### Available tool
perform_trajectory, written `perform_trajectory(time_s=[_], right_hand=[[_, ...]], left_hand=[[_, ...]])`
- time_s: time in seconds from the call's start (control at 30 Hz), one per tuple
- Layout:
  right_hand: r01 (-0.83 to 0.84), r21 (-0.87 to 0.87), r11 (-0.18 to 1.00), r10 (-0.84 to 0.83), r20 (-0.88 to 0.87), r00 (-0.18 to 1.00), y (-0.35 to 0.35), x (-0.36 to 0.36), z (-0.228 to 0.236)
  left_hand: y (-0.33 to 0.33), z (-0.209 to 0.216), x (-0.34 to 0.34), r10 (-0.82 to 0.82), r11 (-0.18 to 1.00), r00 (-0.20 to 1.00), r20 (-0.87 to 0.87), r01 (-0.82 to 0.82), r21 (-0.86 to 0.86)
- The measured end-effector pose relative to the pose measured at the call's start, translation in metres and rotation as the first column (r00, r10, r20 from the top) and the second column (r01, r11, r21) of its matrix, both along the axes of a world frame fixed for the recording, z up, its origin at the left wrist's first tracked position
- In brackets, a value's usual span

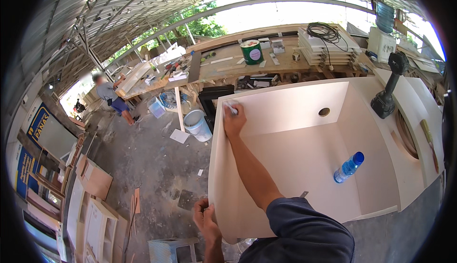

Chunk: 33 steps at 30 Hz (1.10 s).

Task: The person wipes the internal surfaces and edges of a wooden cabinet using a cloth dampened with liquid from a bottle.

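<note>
A large white open cabinet box (pixel 290 172) lies before me, its inside facing up. My right hand (pixel 235 120) reaches across it to the far left inner corner. Its fingers are closed on a small white thing (pixel 232 106), perhaps a folded cloth, pressed near the panel. My left hand (pixel 206 220) is beside the outer edge of the left panel, low down, with its fingers curled; whatever they may hold is hidden. Inside the box, a clear plastic bottle (pixel 346 170) with a blue cap leans near the right wall. A round hole (pixel 324 112) pierces the far panel.
On the panel to the right are a black cordless drill (pixel 386 89) and a paintbrush (pixel 428 139). Behind runs a workbench (pixel 221 67) with a green can (pixel 252 52) and coiled cable (pixel 328 33). A bucket (pixel 198 126) stands left. Another person (pixel 109 94) works farther off.
</note>
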State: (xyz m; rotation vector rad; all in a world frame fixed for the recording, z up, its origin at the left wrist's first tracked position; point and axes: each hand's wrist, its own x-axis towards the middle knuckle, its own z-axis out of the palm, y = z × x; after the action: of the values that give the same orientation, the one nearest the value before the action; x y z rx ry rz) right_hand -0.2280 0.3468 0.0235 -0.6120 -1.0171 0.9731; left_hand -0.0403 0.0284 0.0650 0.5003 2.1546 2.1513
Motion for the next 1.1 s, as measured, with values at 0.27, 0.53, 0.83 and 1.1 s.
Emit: perform_trajectory(time_s=[0.27, 0.53, 0.83, 1.1], right_hand=[[-0.145, -0.336, 0.931, 0.339, 0.646, 0.684, 0.032, 0.047, -0.126], [-0.778, -0.524, 0.346, 0.820, -0.234, 0.522, -0.125, 0.186, -0.095], [-0.981, -0.183, -0.062, 0.983, -0.181, -0.028, -0.177, 0.325, -0.016], [-0.129, 0.005, 0.992, 0.027, 0.970, 0.242, -0.105, 0.431, -0.082]], left_hand=[[0.008, -0.007, -0.005, -0.051, 0.998, 0.999, -0.009, 0.052, 0.044], [-0.013, 0.013, 0.020, -0.002, 0.975, 0.733, -0.680, -0.149, -0.162], [-0.012, 0.017, 0.021, -0.626, 0.768, 0.302, -0.719, 0.074, -0.637], [0.001, 0.013, 0.013, -0.188, 0.981, 0.628, -0.755, 0.091, -0.169]])
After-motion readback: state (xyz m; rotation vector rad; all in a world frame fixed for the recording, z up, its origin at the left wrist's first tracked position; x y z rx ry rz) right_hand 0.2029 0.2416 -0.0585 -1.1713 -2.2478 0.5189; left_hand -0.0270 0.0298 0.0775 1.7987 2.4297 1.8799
